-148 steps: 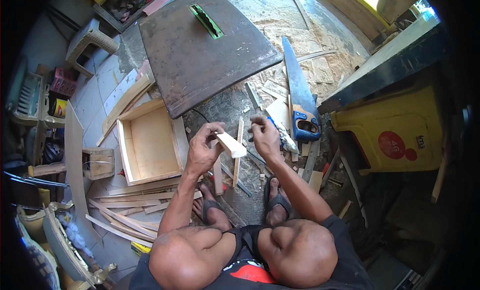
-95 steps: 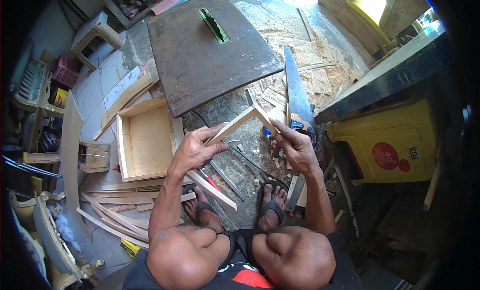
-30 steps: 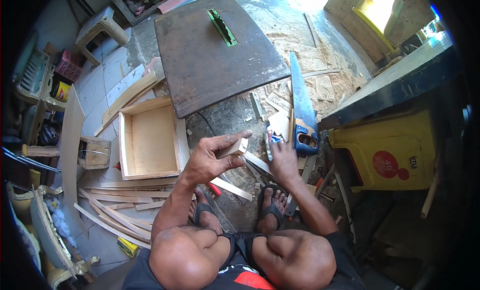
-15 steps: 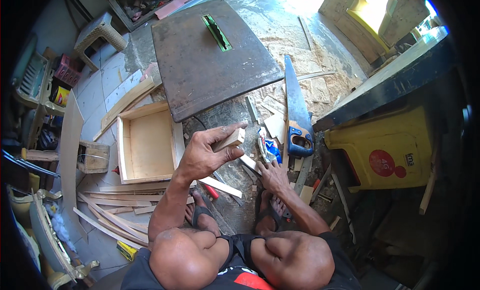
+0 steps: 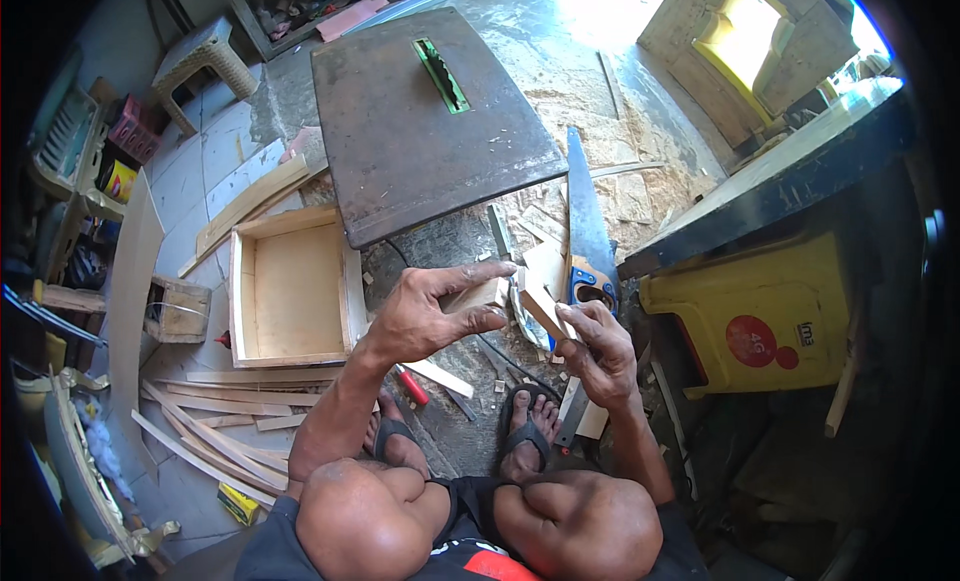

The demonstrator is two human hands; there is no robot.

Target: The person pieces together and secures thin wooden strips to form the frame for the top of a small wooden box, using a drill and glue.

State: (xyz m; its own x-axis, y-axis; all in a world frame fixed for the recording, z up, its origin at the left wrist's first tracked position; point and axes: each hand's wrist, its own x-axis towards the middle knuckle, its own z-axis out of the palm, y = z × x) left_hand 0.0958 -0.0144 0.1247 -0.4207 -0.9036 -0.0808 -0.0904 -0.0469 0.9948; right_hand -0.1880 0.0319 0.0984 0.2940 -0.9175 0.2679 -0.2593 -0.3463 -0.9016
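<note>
My left hand (image 5: 415,316) grips a short pale wood block (image 5: 478,298) in its palm, with index finger and thumb stretched forward beyond it. Facing it, my right hand (image 5: 603,356) pinches a pale wood strip (image 5: 543,307) between thumb and fingers. The strip slants up toward the left index fingertip; whether they touch I cannot tell. Both pieces are raised above the floor between my knees and the dark table-saw top (image 5: 420,131). Just beyond my right hand lies a handsaw (image 5: 588,206) with a blue handle, partly hidden by the hand. A blue-and-white packet sits behind the strip, mostly covered.
Left of my hands stands an open wooden drawer box (image 5: 298,296). Several thin wood strips (image 5: 225,411) lie below it. A red-handled tool (image 5: 411,386) is near my left foot. Sawdust (image 5: 640,181) covers the floor at right, by a yellow plastic stool (image 5: 770,316) under a bench (image 5: 770,201).
My right hand has risen from the floor beside the packet, bringing up the wood strip toward my left hand. The left hand, still holding its block, has shifted slightly right and down.
</note>
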